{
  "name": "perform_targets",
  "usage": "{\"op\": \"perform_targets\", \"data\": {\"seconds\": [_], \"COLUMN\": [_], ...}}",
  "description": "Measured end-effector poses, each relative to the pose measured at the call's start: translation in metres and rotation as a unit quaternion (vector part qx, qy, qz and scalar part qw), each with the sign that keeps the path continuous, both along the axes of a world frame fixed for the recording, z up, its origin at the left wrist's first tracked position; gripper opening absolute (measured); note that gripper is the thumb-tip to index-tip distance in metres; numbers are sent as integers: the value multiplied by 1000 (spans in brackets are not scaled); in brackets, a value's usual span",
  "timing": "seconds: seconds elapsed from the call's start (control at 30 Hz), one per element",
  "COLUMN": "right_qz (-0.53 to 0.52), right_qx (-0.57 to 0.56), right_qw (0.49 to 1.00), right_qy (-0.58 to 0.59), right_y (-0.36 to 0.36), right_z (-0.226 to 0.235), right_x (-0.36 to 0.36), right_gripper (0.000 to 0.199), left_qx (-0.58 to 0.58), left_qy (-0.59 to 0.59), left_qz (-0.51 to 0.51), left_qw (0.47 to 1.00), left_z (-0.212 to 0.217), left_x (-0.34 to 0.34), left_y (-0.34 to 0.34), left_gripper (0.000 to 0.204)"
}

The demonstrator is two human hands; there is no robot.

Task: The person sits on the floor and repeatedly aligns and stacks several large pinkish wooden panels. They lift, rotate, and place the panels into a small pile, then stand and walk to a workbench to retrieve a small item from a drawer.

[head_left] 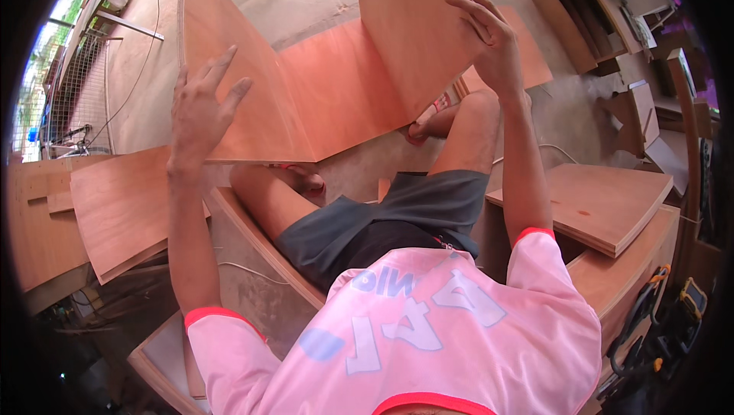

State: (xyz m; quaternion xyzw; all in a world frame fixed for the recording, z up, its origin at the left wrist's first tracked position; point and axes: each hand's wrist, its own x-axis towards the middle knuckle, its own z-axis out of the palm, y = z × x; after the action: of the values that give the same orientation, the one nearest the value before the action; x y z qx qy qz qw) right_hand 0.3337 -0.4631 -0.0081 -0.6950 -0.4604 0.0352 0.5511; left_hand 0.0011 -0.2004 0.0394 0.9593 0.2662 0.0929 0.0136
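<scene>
In front of me stands a U-shaped piece made of plywood panels: an upright left panel (237,63), an upright right panel (417,25) and a flat middle panel (344,86) between them. My left hand (200,113) is at the near side of the left panel, fingers spread and thumb apart. My right hand (489,36) is beside the outer edge of the right panel, with its fingers stretched out. Neither hand is closed around anything. Whether the palms press on the panels I cannot tell.
Loose plywood sheets (122,201) lie at my left, and a stack of boards (596,201) rests at my right on a wooden box (627,270). Pliers-like tools (646,323) are at the lower right. An open wooden cabinet (585,13) stands at the far right. A cable (141,71) hangs at the left.
</scene>
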Motion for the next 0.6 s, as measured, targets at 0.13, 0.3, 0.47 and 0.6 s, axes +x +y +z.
{"op": "perform_targets", "data": {"seconds": [0.13, 0.3, 0.47, 0.6], "right_qz": [18, 5, -3, -57], "right_qx": [8, 24, 65, 96], "right_qw": [999, 998, 995, 994], "right_qy": [-34, -62, -76, 7], "right_y": [6, 14, 14, 8], "right_z": [-2, -3, -9, -25], "right_x": [-1, -2, 1, -7], "right_gripper": [39, 40, 38, 40], "left_qx": [8, -2, -27, -7], "left_qy": [21, 33, 20, -14], "left_qz": [14, 31, 46, 52], "left_qw": [1000, 999, 998, 999], "left_z": [5, 6, 6, 2], "left_x": [4, 5, -8, -23], "left_y": [2, 9, 16, 21], "left_gripper": [50, 47, 46, 45]}}
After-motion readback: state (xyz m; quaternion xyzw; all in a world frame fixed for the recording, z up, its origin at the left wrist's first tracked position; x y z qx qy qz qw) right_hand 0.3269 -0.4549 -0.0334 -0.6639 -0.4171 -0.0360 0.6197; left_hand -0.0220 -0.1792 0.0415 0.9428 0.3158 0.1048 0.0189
